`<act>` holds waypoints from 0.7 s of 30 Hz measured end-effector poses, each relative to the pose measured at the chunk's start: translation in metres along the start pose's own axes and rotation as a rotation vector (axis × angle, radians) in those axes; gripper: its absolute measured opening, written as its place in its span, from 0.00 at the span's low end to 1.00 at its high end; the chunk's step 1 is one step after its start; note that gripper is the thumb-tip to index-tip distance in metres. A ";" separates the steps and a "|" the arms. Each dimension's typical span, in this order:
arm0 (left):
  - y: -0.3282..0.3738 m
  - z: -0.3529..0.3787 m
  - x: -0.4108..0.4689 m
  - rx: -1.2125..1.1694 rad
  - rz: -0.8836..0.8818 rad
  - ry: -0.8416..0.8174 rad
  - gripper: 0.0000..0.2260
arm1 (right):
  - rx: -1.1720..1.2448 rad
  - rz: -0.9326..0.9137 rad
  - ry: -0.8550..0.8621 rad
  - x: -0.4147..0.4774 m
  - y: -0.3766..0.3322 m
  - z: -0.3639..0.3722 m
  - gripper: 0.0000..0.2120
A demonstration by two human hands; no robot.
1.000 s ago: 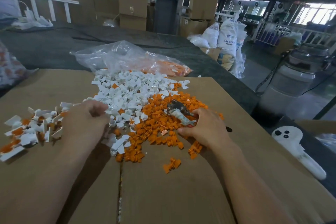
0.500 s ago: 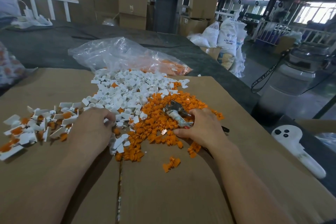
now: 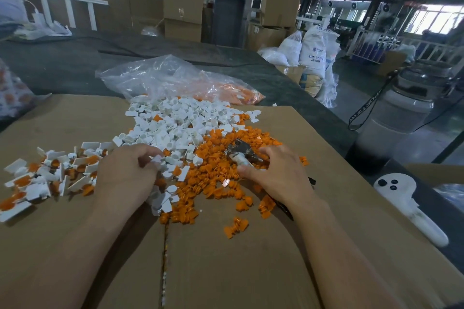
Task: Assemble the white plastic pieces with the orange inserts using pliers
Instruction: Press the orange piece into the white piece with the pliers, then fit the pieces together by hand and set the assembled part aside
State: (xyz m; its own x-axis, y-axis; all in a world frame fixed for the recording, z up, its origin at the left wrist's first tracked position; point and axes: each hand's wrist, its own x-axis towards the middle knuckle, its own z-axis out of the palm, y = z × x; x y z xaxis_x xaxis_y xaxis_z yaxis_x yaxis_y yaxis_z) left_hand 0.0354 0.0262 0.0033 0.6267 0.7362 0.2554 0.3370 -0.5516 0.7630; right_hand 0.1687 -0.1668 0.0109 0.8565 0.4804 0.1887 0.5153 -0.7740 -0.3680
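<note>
Cardboard pile: right hand hides pliers handles.

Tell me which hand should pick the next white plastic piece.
Left. The left hand already rests at the loose white plastic pieces, while the right hand holds the metal pliers over the orange inserts.

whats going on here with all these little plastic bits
A person is sorting small parts on a cardboard sheet. The left hand picks at the white pieces; the right hand holds pliers over the orange inserts. Assembled pieces lie at the left.
</note>
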 end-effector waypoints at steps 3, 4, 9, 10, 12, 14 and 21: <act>0.005 -0.002 -0.003 -0.190 -0.023 0.072 0.06 | 0.172 -0.164 0.120 -0.004 -0.008 -0.006 0.22; 0.007 -0.002 -0.005 -0.289 -0.061 0.061 0.07 | 0.212 -0.238 0.091 -0.006 -0.012 -0.007 0.18; 0.016 0.004 -0.013 -0.511 -0.125 -0.117 0.05 | 0.187 -0.492 -0.191 -0.017 -0.029 -0.001 0.12; 0.017 0.004 -0.015 -0.516 -0.117 -0.150 0.05 | 0.138 -0.526 -0.215 -0.017 -0.030 0.001 0.12; 0.019 0.005 -0.020 -0.522 -0.101 -0.197 0.05 | 0.062 -0.564 -0.226 -0.016 -0.031 0.003 0.11; 0.022 0.006 -0.023 -0.502 -0.079 -0.223 0.05 | 0.066 -0.559 -0.203 -0.016 -0.032 0.002 0.08; 0.030 0.009 -0.031 -0.509 -0.011 -0.227 0.06 | 0.511 -0.512 0.139 -0.027 -0.042 0.002 0.02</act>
State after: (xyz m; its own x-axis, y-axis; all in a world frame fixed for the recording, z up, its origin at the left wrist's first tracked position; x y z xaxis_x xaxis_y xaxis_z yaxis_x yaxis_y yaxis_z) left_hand 0.0326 -0.0163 0.0128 0.7800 0.6064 0.1547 -0.0027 -0.2440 0.9698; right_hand 0.1239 -0.1464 0.0192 0.5258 0.6473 0.5519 0.8021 -0.1612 -0.5750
